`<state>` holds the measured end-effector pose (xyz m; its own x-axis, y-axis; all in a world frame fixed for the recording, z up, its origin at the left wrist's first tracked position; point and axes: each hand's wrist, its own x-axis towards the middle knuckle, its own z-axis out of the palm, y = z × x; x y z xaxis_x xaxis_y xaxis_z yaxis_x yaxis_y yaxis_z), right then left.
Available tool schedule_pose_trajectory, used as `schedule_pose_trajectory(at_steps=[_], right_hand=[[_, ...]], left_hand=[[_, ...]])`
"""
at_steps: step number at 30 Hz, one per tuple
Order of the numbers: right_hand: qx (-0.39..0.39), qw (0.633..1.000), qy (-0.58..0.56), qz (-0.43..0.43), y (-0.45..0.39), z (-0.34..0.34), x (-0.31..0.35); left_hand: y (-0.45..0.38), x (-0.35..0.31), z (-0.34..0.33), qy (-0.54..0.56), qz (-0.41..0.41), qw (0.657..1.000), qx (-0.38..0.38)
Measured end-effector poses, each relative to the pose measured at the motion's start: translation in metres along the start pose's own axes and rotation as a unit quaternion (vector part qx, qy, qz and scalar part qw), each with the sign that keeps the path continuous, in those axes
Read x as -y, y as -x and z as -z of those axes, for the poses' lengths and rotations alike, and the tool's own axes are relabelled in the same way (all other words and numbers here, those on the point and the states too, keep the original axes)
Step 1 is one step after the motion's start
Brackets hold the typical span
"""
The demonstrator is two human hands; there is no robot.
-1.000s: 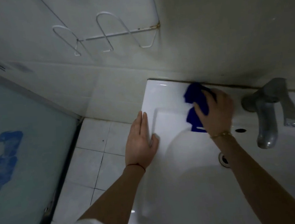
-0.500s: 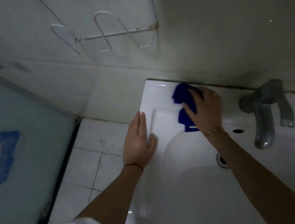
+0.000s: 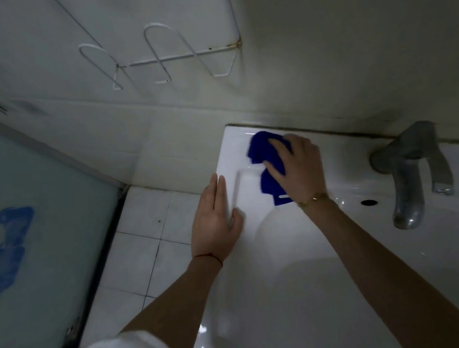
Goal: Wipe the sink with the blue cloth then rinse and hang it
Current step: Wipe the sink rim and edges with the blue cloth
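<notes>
A white ceramic sink (image 3: 302,292) fills the lower right. My right hand (image 3: 298,167) presses the bunched blue cloth (image 3: 262,150) flat onto the sink's back left corner ledge; part of the cloth shows under my palm near the basin edge. My left hand (image 3: 216,222) rests flat on the sink's left rim, fingers together, holding nothing. A white wire rack (image 3: 162,59) hangs on the wall above the sink's left corner.
A grey metal tap (image 3: 408,174) stands at the back right of the sink, with an overflow hole (image 3: 369,202) beside it. White floor tiles (image 3: 145,236) lie left of the sink. A frosted glass panel (image 3: 33,232) with a blue mark stands at far left.
My right hand has slid the blue cloth leftward along the back ledge toward the sink's corner. My left hand has stayed on the left rim.
</notes>
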<state>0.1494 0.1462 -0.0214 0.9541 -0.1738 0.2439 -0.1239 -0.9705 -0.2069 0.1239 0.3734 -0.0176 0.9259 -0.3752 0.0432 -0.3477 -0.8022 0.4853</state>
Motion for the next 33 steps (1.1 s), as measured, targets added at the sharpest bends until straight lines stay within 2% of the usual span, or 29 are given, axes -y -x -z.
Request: schedule_pose_trajectory(at_steps=[4,8,10,13,16,19,22,24,26,29,33], right_hand=[[-0.097,0.982,0.037,-0.16,0.049,0.013,-0.063],[-0.119,0.958,0.072,-0.251,0.042,0.008,-0.046],[-0.111,0.967,0.061,-0.223,0.025,0.004,-0.022],[-0.059,0.993,0.004,-0.105,0.002,-0.002,0.014],[-0.016,0.998,-0.052,-0.021,-0.007,-0.002,0.023],[-0.022,0.999,-0.033,-0.013,0.008,0.002,-0.009],[-0.081,0.991,0.015,-0.105,0.024,0.003,-0.031],[-0.077,0.986,0.022,-0.145,0.013,0.001,-0.017],[-0.045,0.994,0.006,-0.102,-0.006,-0.004,0.011],[-0.012,0.999,-0.018,0.041,-0.03,-0.013,0.052],[-0.001,0.996,-0.051,0.076,-0.017,-0.015,0.054]], left_hand=[[-0.001,0.001,0.001,0.007,0.001,1.0,-0.006],[-0.001,0.0,-0.001,0.001,0.003,1.0,-0.005],[-0.001,0.001,-0.001,-0.001,0.001,1.0,-0.004],[-0.001,0.001,-0.002,-0.006,-0.001,1.0,-0.003],[0.0,0.0,-0.001,-0.004,0.003,1.0,-0.001],[-0.001,0.001,0.0,-0.004,0.003,1.0,-0.002],[0.0,0.002,0.0,-0.001,-0.002,1.0,-0.005],[-0.001,0.002,0.0,-0.003,-0.005,1.0,-0.006],[0.0,0.002,0.0,-0.001,-0.003,1.0,-0.005],[0.0,0.001,-0.001,0.002,0.007,1.0,-0.003],[0.002,0.007,0.0,0.012,0.002,1.0,0.009]])
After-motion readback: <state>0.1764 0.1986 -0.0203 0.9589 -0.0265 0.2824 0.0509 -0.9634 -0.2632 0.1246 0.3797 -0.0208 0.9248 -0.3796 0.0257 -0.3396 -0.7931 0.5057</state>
